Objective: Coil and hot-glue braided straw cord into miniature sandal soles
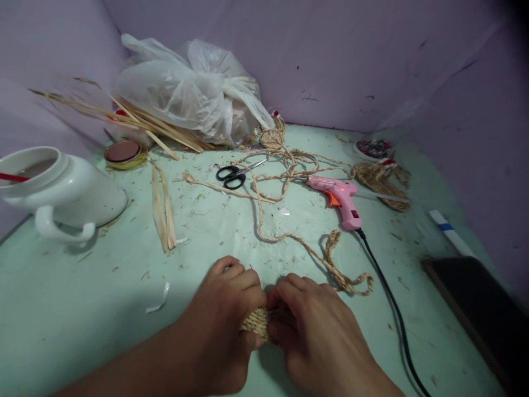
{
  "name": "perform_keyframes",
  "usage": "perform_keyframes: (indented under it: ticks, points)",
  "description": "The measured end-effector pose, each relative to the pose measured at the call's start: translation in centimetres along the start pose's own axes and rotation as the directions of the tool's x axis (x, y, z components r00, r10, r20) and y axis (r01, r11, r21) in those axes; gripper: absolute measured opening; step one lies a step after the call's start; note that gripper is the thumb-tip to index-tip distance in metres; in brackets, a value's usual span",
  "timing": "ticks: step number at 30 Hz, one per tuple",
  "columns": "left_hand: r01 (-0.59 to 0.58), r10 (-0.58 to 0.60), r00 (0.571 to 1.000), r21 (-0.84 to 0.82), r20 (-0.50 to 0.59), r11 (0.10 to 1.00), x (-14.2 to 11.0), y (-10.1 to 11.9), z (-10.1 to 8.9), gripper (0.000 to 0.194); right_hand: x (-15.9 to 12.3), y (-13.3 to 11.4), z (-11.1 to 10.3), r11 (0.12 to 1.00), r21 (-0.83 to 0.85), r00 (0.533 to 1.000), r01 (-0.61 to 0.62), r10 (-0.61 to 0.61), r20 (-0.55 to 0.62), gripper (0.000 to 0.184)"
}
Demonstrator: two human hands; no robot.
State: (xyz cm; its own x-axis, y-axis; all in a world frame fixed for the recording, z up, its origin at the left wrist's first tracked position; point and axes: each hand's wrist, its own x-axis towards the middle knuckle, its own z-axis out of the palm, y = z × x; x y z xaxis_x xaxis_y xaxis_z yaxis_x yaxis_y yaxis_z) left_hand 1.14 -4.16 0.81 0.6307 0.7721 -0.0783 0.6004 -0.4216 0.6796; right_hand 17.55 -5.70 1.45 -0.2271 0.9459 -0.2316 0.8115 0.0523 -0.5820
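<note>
Between the curled fingers of the bare left hand (229,309) and the bare right hand (316,317) sits a small, ridged, straw-coloured piece of plaited fibre (256,321); both hands are closed narrowly on it, knuckles nearly meeting, and its right part is hidden by the right fingers. Just beyond those right fingers lies a long tan braided cord (336,273), winding away from them into a loose tangle. Farther beyond the right fingers rests a pink plastic glue gun (346,203) with an orange trigger (332,198) (a small orange light glows on its body), and its thin black cable (377,269) runs down past the right hand. Straight beyond the left fingers are black-handled metal scissors (242,174); to the left of those fingers lie flat, dry, pale leaf strips (159,220) and a narrow white scrap (164,298). Well left of the fingers stands a glossy white mug (91,190), farthest beyond them a knotted translucent plastic bag (194,94), all on the pale green tabletop (119,281)
</note>
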Motion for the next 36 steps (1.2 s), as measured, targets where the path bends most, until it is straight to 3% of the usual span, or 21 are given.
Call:
perform_keyframes:
  ticks: [9, 36]
  points:
    - [0.018, -0.017, 1.0, 0.019, -0.025, 1.0, 0.1, 0.1, 0.1, 0.022, 0.4, -1.1, -0.8, 0.995, -0.08, 0.995, -0.054, 0.06, 0.085, 0.014]
    - [0.007, -0.008, 1.0, 0.044, 0.026, 0.999, 0.1, 0.2, -0.6, 0.022, 0.5, -1.4, -0.8, 0.99, -0.133, 0.995, -0.049, 0.06, 0.08, 0.017]
